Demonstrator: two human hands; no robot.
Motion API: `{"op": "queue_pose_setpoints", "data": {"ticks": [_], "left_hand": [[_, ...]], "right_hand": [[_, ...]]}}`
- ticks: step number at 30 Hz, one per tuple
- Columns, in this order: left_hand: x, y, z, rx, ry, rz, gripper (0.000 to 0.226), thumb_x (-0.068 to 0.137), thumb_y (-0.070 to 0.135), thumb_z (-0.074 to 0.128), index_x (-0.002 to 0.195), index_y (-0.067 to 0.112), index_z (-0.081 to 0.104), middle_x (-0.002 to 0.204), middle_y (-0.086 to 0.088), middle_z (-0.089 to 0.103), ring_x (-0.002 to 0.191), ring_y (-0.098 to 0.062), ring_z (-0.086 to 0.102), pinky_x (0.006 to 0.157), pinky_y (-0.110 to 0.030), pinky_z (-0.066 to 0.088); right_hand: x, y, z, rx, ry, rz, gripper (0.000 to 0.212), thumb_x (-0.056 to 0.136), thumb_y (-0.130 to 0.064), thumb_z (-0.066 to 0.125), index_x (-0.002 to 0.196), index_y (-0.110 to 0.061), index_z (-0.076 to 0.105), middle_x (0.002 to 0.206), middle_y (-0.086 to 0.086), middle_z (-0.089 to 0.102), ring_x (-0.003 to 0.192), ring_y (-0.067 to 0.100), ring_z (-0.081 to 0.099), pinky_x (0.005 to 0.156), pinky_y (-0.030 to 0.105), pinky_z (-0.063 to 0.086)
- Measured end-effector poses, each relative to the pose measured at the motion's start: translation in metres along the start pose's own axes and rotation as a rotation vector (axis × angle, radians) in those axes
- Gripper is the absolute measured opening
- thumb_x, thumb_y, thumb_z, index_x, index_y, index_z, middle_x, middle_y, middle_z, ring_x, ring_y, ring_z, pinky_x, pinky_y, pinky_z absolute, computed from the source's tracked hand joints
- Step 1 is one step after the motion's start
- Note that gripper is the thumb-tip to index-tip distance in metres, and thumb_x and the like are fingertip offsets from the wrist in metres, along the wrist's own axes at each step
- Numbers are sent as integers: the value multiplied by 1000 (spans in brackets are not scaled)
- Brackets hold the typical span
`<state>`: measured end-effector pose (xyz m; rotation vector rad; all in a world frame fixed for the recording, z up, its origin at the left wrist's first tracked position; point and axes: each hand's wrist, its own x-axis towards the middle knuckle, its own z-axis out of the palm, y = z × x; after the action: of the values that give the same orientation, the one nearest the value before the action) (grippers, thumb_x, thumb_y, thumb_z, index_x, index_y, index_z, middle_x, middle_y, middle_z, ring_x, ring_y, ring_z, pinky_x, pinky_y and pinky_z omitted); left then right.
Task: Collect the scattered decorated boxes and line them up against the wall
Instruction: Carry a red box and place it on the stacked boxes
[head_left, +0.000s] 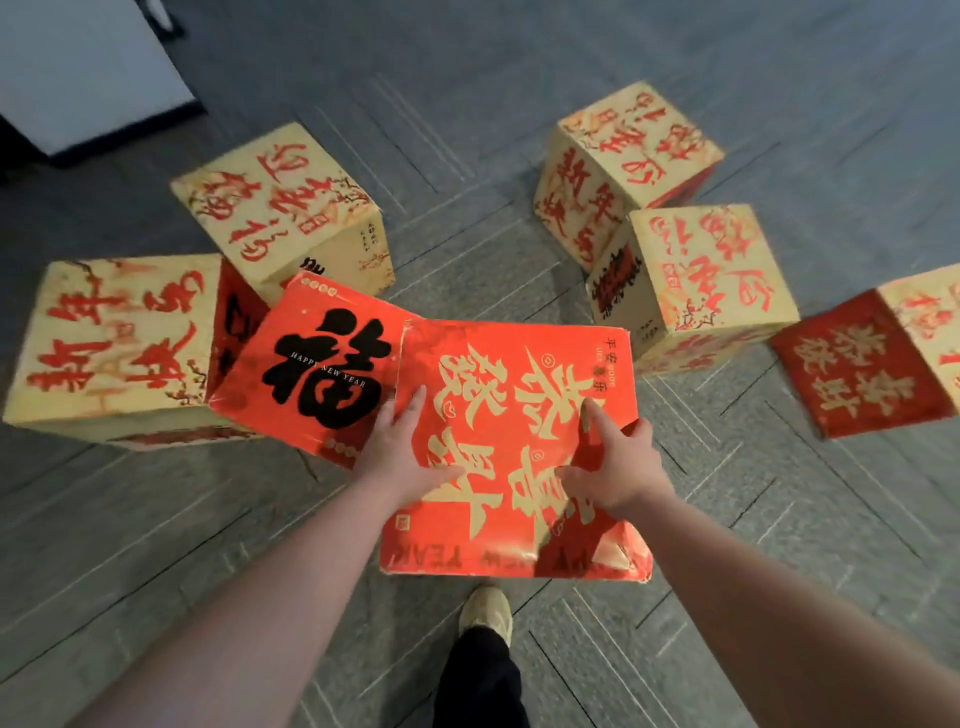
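A red decorated box (519, 364) with gold characters on top and a black character on its left face sits low in the middle, over the grey floor. My left hand (405, 457) lies on its top face with the fingers stretched toward the left edge. On the dented near right corner, my right hand (615, 462) grips the box with curled fingers. Cream boxes with red writing stand around it: one at the left (119, 343) touching the red box, one at the back left (280, 208), one at the back right (623, 156), one at the right (696, 280).
Another box (872, 358), with a dark red side, lies at the far right edge. A white panel with a dark base (78, 67) rises at the top left. My shoe (485, 613) stands on the striped grey carpet (467, 234) just below the red box.
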<state>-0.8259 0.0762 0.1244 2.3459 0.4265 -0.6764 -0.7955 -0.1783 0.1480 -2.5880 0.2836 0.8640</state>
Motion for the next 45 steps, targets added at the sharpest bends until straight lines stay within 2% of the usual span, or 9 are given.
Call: {"op": "queue_pose_setpoints", "data": {"ticks": [7, 11, 16, 22, 26, 30, 36, 40, 45], "left_hand": [[-135, -1, -70, -37, 125, 98, 112, 69, 51, 77, 150, 40, 2, 159, -1, -3, 146, -25, 13, 114, -43, 24], [-225, -26, -125, -58, 224, 125, 114, 66, 52, 80, 151, 36, 6, 158, -1, 7, 143, -22, 19, 115, -39, 26], [-344, -69, -210, -73, 356, 71, 116, 63, 58, 78, 150, 39, 4, 159, 1, 7, 143, -23, 20, 115, -42, 26], [-503, -135, -297, -221, 581, 12, 114, 66, 48, 81, 152, 33, 8, 151, 3, 21, 135, -18, 33, 112, -40, 32], [-606, -188, -335, -291, 734, -96, 112, 67, 46, 81, 152, 31, 9, 151, 3, 21, 136, -18, 31, 112, -35, 29], [-697, -238, -356, -319, 875, -194, 110, 68, 44, 81, 152, 28, 12, 151, 0, 22, 137, -18, 29, 112, -31, 24], [-813, -305, -360, -409, 1041, -404, 113, 65, 47, 82, 152, 25, 14, 150, -2, 24, 137, -20, 32, 114, -34, 28], [-883, -336, -353, -440, 1170, -597, 110, 66, 49, 81, 152, 24, 16, 152, -2, 25, 138, -20, 30, 113, -33, 27], [-959, -355, -344, -508, 1347, -843, 110, 63, 53, 81, 151, 28, 19, 150, -2, 28, 135, -21, 35, 112, -35, 31]], "right_hand": [[-140, -43, -34, -26, 91, -92, 93, 78, -46, 73, 149, -46, 13, 139, 11, 23, 121, 41, 44, 95, 48, 49], [-228, -84, -41, -49, 109, -189, 92, 78, -49, 72, 149, -45, 14, 141, 14, 22, 120, 44, 45, 95, 47, 49], [-338, -165, -49, -79, 102, -336, 96, 78, -55, 69, 151, -43, 8, 144, 13, 20, 127, 40, 41, 102, 48, 45], [-469, -279, -52, -188, 99, -613, 95, 77, -57, 69, 151, -41, 10, 144, 14, 23, 125, 39, 46, 106, 50, 42], [-555, -354, -34, -285, 69, -806, 92, 79, -56, 67, 151, -40, 11, 145, 14, 24, 125, 35, 47, 107, 45, 41], [-628, -418, -1, -337, -13, -968, 89, 80, -53, 68, 151, -39, 16, 140, 13, 29, 122, 36, 47, 106, 48, 42], [-726, -495, 61, -477, -127, -1210, 88, 79, -57, 67, 150, -40, 17, 135, 12, 30, 118, 34, 50, 103, 46, 43], [-787, -541, 106, -537, -242, -1424, 83, 82, -51, 67, 150, -35, 21, 131, 11, 34, 101, 22, 50, 87, 32, 48], [-857, -586, 157, -600, -430, -1641, 83, 80, -51, 68, 149, -37, 23, 124, 8, 34, 100, 21, 54, 96, 37, 50]]}}
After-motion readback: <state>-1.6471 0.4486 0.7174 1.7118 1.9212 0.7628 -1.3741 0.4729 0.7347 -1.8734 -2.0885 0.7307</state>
